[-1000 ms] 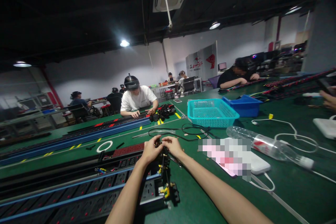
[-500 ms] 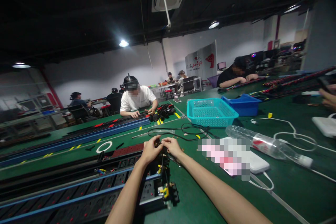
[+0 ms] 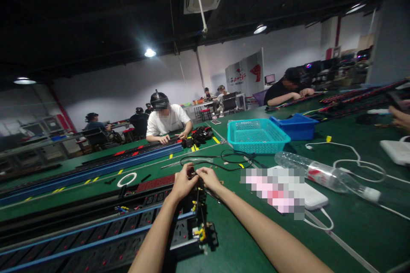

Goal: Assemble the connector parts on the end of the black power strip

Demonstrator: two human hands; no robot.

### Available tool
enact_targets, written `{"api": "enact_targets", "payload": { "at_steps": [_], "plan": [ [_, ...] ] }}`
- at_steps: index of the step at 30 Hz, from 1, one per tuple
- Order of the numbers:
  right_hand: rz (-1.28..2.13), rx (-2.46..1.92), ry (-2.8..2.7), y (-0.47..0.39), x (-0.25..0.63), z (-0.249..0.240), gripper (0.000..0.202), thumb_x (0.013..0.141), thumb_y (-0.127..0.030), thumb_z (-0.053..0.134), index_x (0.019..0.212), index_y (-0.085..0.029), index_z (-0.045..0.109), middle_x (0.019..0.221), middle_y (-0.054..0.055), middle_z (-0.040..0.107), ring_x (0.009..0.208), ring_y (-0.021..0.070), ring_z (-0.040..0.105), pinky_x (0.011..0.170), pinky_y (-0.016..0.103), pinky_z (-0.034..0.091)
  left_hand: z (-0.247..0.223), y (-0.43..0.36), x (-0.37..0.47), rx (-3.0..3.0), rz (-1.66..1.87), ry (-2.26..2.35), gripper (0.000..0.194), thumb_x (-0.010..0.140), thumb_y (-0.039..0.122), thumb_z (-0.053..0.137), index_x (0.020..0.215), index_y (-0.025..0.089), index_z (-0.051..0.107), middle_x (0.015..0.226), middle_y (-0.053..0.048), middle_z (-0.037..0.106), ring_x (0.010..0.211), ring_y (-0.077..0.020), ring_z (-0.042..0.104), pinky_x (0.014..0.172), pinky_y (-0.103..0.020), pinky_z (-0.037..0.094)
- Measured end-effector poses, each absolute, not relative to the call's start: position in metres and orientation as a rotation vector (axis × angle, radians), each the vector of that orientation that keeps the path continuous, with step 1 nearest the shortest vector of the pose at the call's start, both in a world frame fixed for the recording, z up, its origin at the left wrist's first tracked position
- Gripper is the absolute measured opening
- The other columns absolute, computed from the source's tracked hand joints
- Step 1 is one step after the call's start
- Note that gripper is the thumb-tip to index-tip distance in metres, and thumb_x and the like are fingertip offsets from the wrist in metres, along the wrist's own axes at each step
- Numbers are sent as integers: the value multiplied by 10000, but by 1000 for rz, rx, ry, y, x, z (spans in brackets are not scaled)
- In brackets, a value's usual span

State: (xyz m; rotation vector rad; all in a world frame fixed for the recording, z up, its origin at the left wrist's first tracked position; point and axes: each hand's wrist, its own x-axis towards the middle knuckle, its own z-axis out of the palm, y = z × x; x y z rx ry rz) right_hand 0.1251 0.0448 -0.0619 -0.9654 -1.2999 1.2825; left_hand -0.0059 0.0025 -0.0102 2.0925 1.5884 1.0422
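Two bare hands, left hand [image 3: 185, 182] and right hand [image 3: 209, 180], close together at right end of long black socket strips [image 3: 112, 229]. Fingers bent, tips near each other. Cannot tell what either hand grips: spot too small and dark. Strips lie on green table [image 3: 384, 239]. Yellow bits [image 3: 201, 233] at near strip's end. Farther off, teal basket [image 3: 259, 148] beside blue bin [image 3: 299, 131].

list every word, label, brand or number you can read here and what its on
No text can be read with certainty.
Silver-grey upright panel in the background: red and dark lettering, too blurred.
Clear plastic bottle with white cap: red label marks, too blurred.
Turquoise perforated plastic basket: pale marks inside, too small.
Black socket strips with blue rails: no legible marking.
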Motion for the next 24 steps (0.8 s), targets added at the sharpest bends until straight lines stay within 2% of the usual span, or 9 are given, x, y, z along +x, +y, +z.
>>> {"api": "enact_targets", "payload": {
  "at_steps": [3,7,13,16,19,20,21,24],
  "plan": [
    [1329,-991,-1277,44,125,-61,170,766,-313,568,796,-157,632,444,-85,411,366,69,310,401,198,223,-13,4,-7,2076,1065,1615,450,744,296,637,1158,183,502,1183,-109,660,1101,-221,625,968,-344,461],
    [1241,-986,-1320,43,126,-63,145,712,-255,602,797,-148,652,427,-89,387,390,77,308,431,204,231,-10,3,-7,2090,1006,1678,326,750,386,640,1001,201,546,1039,-71,706,1004,-230,655,931,-359,470],
    [1038,-1033,-1460,45,129,-66,198,745,-276,593,839,-141,702,508,-54,461,479,90,351,505,216,255,-6,1,-5,2090,1029,1661,315,738,395,648,969,197,566,1023,-66,711,976,-222,660,891,-335,488],
    [976,-1079,-1604,44,139,-56,207,741,-237,602,889,-151,720,544,-41,506,527,100,405,540,217,282,-8,3,-6,2107,1023,1669,318,731,385,654,970,192,569,1034,-73,706,977,-223,658,891,-338,490],
    [923,-1152,-1706,39,155,-39,370,698,-151,613,1059,-165,686,549,-45,535,530,112,444,551,224,300,-11,5,-8,2113,1027,1660,312,727,351,656,978,187,569,1040,-78,701,975,-220,656,886,-336,490],
    [868,-1190,-1733,37,162,-33,398,678,-107,597,1060,-174,687,547,-40,545,533,116,458,555,228,302,-12,5,-9,2117,1031,1662,307,724,341,659,975,188,569,1040,-76,698,975,-219,654,888,-335,488],
    [815,-1235,-1763,35,168,-28,388,651,-66,581,998,-184,708,541,-31,556,537,120,473,561,233,305,-13,6,-9,2120,1033,1669,305,721,340,663,969,190,568,1039,-72,696,976,-217,652,891,-333,484],
    [728,-1377,-1881,28,182,-16,243,546,-6,593,640,-194,715,547,13,599,563,141,522,576,254,330,-15,7,-10,2107,1021,1690,309,723,354,667,966,195,563,1017,-63,694,963,-213,650,884,-326,478]
  ]
}}
